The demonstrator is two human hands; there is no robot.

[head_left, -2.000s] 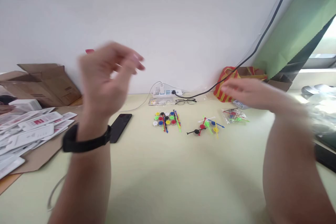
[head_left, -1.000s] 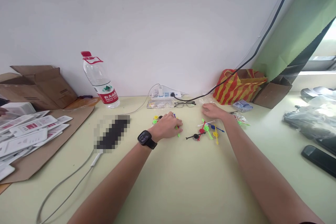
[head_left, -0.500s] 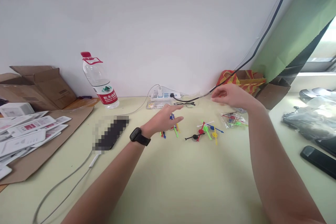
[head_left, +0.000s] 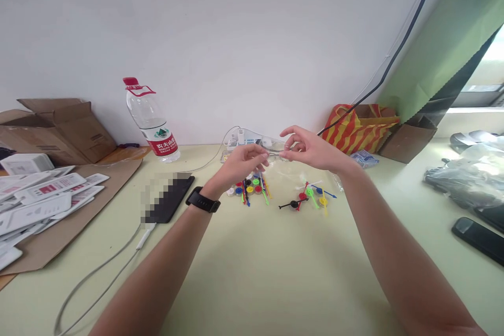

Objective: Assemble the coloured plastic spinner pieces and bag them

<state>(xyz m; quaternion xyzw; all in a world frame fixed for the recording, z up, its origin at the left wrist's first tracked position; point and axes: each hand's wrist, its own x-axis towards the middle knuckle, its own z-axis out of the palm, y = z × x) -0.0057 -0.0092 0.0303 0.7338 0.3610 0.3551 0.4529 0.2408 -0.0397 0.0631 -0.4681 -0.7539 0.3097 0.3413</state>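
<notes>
Over the back of the table, my left hand [head_left: 244, 164] and my right hand [head_left: 306, 149] face each other, fingers closed in a pinch. Stretched between their fingertips is a clear plastic bag [head_left: 290, 169], hard to make out against the table. Under my left hand lie loose coloured discs [head_left: 250, 189] and thin plastic arrows [head_left: 266, 194]. To the right, several assembled arrow spinners [head_left: 310, 196] in black, red, green, blue, white and yellow lie in a loose cluster. My right forearm hides most of the bag of coloured pieces beyond it.
A water bottle [head_left: 158, 134] stands by the wall, left of a power strip [head_left: 248, 139]. A phone [head_left: 173, 202] with a cable lies left. White packages [head_left: 51, 191] and a cardboard box [head_left: 63, 128] fill the far left. A striped bag [head_left: 346, 128] stands back right; a black device [head_left: 478, 241] lies right.
My right hand has come left and my left hand has drawn back slightly and closed. Both now pinch the clear bag. The discs and arrows on the left show more.
</notes>
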